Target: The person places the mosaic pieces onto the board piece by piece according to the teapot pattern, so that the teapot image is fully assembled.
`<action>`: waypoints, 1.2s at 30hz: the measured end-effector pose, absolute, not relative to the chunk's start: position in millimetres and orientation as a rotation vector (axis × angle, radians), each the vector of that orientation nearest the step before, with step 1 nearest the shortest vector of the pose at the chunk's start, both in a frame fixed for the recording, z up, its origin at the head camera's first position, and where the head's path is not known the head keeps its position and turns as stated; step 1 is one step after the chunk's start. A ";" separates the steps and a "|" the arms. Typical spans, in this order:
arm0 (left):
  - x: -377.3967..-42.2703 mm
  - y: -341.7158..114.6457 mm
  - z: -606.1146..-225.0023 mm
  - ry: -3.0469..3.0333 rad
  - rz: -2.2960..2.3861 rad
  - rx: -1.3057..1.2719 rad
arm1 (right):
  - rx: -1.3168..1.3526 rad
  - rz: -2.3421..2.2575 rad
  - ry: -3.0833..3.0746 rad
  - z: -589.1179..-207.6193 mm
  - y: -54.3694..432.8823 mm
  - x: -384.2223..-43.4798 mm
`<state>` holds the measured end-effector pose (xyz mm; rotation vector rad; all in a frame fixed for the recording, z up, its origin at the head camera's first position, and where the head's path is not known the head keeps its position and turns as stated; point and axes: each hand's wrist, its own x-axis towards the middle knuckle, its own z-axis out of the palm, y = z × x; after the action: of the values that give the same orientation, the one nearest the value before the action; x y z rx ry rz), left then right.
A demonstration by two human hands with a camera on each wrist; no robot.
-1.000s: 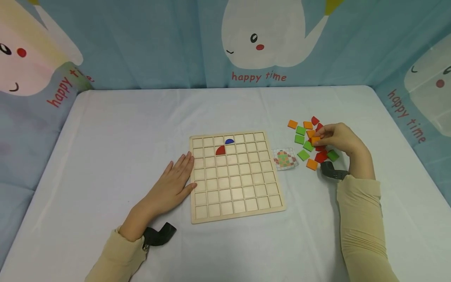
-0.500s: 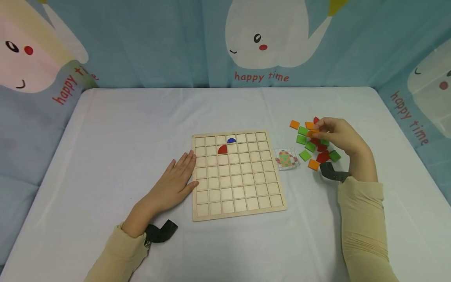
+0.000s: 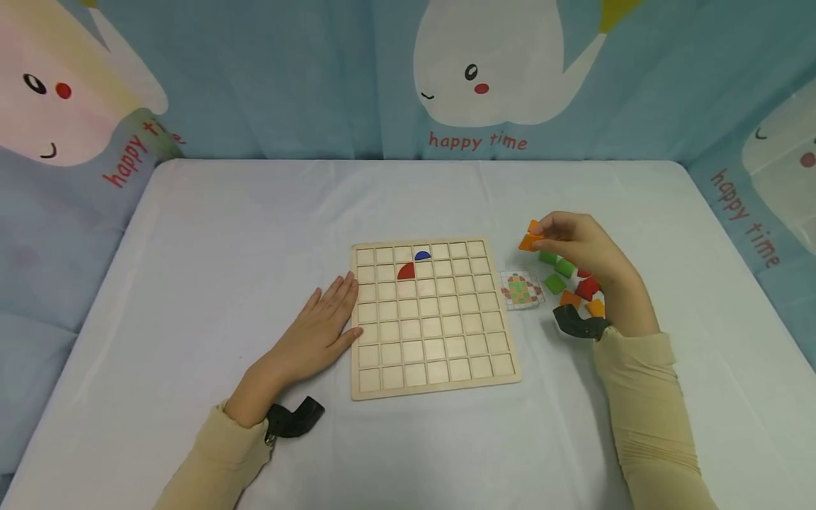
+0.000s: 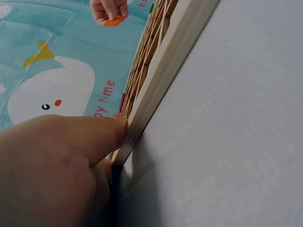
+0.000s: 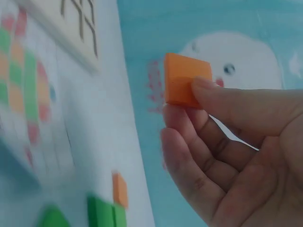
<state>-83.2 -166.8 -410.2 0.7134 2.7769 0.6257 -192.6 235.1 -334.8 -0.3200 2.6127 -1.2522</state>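
An orange square tile (image 5: 182, 78) is pinched between the thumb and fingers of my right hand (image 3: 583, 244), lifted above the left side of the loose pieces. My left hand (image 3: 319, 322) lies flat with its fingers straight, thumb and fingertips touching the left edge of the wooden grid board (image 3: 421, 319). In the left wrist view the thumb (image 4: 106, 132) rests against the board's rim. Near the board's top sit a red quarter-round piece (image 3: 406, 271) and a blue half-round piece (image 3: 423, 256), each in a cell.
Right of the board lies a small pattern card (image 3: 521, 290) printed with coloured squares. Green tiles (image 3: 554, 284), red pieces (image 3: 587, 287) and orange tiles (image 3: 570, 299) are scattered beneath and beside my right hand, which hides some of them. A whale-printed curtain (image 3: 306, 85) stands behind the table.
My right hand has lifted the orange tile from the pile and carried it left, toward the board. My left hand has stayed at the board's edge.
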 end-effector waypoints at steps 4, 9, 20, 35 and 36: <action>-83.2 -166.6 -410.1 2.774 0.622 0.714 | -0.424 -1.279 2.558 -335.6 218.2 -191.6; -83.6 -166.3 -410.2 2.776 0.618 0.715 | -0.487 -1.293 2.496 -337.9 200.2 -194.3; -82.7 -167.0 -410.4 2.787 0.625 0.728 | -0.615 -1.232 2.393 -337.7 153.3 -200.2; -82.4 -166.4 -410.6 2.794 0.641 0.734 | -0.694 -1.159 2.376 -357.0 109.0 -202.3; -82.2 -166.2 -410.4 2.796 0.641 0.735 | -0.691 -1.142 2.386 -357.6 107.0 -201.8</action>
<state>-82.2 -166.2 -410.4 0.7352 2.7962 0.6410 -201.8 107.0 -357.6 -0.6908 2.3855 -1.1422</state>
